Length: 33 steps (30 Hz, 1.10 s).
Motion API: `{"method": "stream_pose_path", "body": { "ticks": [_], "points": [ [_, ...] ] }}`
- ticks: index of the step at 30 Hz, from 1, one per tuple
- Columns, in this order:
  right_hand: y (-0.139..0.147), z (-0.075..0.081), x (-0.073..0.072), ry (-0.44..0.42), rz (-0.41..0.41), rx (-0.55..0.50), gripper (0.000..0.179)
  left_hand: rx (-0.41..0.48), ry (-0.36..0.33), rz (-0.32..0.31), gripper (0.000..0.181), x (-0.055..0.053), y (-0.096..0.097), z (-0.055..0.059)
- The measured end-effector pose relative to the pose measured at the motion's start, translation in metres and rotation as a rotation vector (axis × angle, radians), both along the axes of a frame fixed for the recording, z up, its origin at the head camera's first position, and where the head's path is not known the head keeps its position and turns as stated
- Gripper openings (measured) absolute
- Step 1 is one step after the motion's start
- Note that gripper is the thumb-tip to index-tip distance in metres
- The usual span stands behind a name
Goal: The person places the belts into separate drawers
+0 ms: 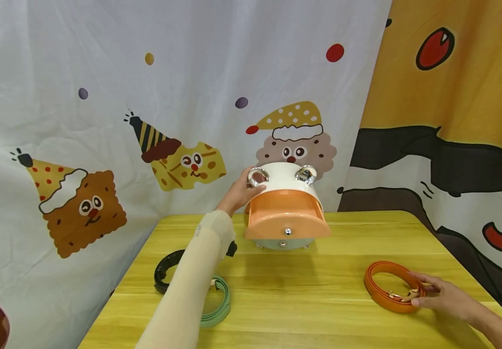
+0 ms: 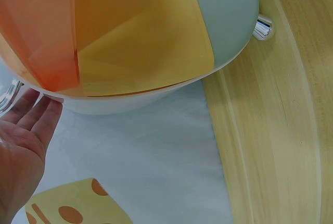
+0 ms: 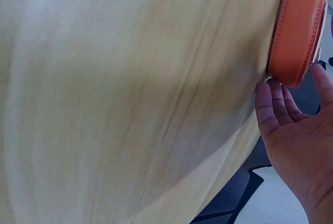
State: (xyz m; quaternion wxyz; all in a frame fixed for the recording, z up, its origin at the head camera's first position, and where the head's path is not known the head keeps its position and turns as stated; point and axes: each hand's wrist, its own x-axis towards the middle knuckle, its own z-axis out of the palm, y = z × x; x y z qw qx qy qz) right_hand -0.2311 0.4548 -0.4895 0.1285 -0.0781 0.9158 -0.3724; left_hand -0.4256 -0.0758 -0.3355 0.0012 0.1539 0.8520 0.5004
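Note:
A small white drawer box (image 1: 282, 170) with silver ring ears stands at the table's back. Its upper orange drawer (image 1: 287, 227) is pulled out; the lower grey-green drawer (image 1: 292, 243) is closed. My left hand (image 1: 240, 191) touches the box's left side near one ear, thumb toward the front. Straight fingers (image 2: 48, 117) lie along the box's edge in the left wrist view. At the right, a coiled orange belt (image 1: 377, 291) with a gold buckle lies on the table. My right hand (image 1: 445, 298) is at its right end, fingers extended and thumb apart beside the buckle.
On the left of the wooden table (image 1: 303, 300) lie a coiled black belt (image 1: 160, 274) and a coiled green belt (image 1: 222, 310), partly hidden by my left sleeve (image 1: 185, 286). A cartoon-printed curtain (image 1: 207, 63) hangs behind the table.

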Motion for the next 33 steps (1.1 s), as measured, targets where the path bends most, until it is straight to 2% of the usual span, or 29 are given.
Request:
{"method": "stream_pose_path", "body": {
  "ticks": [4,7,13,24,33],
  "points": [
    [0.0018,-0.0051,0.0012,0.051,0.065,0.011,0.07,0.001,0.011,-0.003,0.078,0.0002,-0.0003,-0.0001],
    [0.0036,-0.0075,0.0009,0.052,0.084,0.005,0.065,0.002,0.02,-0.003,0.078,0.0,-0.0005,-0.0004],
    [0.0036,-0.0078,0.0013,0.028,0.062,-0.007,0.056,0.001,0.01,0.0,0.079,0.0001,-0.0003,-0.0002],
    [-0.0001,-0.0068,0.0026,0.078,0.065,0.047,0.047,-0.004,0.011,0.002,0.079,-0.0005,0.0008,-0.0009],
    [-0.0057,-0.0061,0.0047,0.054,0.01,0.002,0.053,0.009,0.03,-0.003,0.074,0.0002,0.0012,-0.0011]
  ]
}}
